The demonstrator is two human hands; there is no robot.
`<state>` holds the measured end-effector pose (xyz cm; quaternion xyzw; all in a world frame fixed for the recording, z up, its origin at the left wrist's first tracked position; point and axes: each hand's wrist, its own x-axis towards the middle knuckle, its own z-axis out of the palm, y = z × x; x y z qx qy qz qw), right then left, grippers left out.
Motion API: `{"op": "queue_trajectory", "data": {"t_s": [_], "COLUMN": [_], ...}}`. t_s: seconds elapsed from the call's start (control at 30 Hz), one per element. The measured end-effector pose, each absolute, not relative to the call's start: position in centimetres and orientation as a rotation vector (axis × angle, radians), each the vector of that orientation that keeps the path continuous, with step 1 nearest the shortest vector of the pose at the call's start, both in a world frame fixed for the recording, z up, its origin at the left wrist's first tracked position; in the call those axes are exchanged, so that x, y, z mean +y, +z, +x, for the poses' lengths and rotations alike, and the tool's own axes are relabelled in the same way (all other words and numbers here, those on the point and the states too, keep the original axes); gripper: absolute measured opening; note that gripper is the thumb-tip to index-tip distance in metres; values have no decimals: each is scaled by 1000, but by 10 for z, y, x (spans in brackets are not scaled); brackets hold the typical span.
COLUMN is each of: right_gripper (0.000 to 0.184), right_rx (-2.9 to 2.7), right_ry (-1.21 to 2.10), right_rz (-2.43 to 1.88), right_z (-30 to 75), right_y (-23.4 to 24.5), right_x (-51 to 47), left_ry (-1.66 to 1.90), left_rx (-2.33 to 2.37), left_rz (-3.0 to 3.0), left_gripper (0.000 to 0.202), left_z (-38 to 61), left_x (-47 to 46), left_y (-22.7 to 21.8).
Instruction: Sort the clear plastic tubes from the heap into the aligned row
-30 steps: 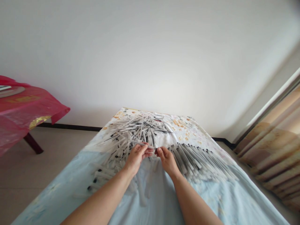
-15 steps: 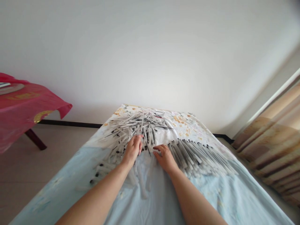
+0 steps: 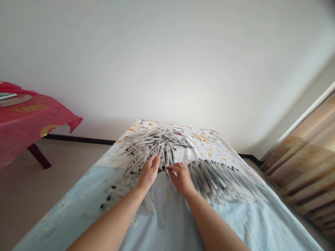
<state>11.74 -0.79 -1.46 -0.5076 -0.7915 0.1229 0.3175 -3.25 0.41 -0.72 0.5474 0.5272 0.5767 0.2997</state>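
Observation:
A loose heap of thin white tubes and black sticks (image 3: pixel 157 139), resembling pen parts, covers the middle and far end of the cloth-covered table. At its near edge, my left hand (image 3: pixel 150 172) has its fingers curled together, and whatever they hold is hidden. My right hand (image 3: pixel 181 177) faces it from the right, thumb and forefinger pinched beside a thin black stick (image 3: pixel 164 163). Whether the stick is between those fingertips, I cannot tell. Right of that hand, many dark-tipped pale tubes (image 3: pixel 222 177) lie side by side in a slanted row.
Several white tubes with black ends (image 3: pixel 111 193) lie by my left forearm. The table's flowered cloth (image 3: pixel 209 226) is pale blue nearer me and white beyond. A red-covered table (image 3: pixel 39 118) stands at left, a curtain (image 3: pixel 311 153) hangs at right, and a white wall (image 3: pixel 167 62) is behind.
My right hand has shifted slightly left toward the left one, and its thumb and forefinger have closed. The left hand's fingers look more tightly together. The view has tilted up a little.

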Motion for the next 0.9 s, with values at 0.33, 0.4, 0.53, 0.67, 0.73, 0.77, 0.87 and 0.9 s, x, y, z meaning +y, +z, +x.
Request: {"op": "queue_trajectory", "data": {"t_s": [0.33,0.4,0.53,0.67,0.73,0.77,0.87,0.9], "right_gripper": [21,23,23,22,21,21,21,20], "right_rx": [-2369,-2385,-2365,-2342,-2331,-2318,-2249,-2227], "right_ry": [60,34,34,71,87,88,83,85], "right_rz": [-1602,-1590,-1610,-1648,-1618,-1598,-1566,-1562], "right_z": [91,90,89,89,90,91,95,97], "right_y": [-7,-7,-10,-13,-13,-13,-11,-10], "right_x": [15,14,13,13,12,11,6,4], "left_ry": [1442,1469,1505,1478,1456,1445,1413,1407], "left_rx": [1461,1442,1429,1428,1418,1410,1385,1376], "left_rz": [1777,1836,1877,1850,1820,1801,1725,1694], "left_gripper": [33,31,30,31,32,33,34,35], "left_z": [-29,-27,-25,-26,-26,-26,-26,-26], "left_x": [1,-1,-1,0,1,1,2,2], "left_y": [-12,-13,-14,-16,-16,-15,-14,-14]}}
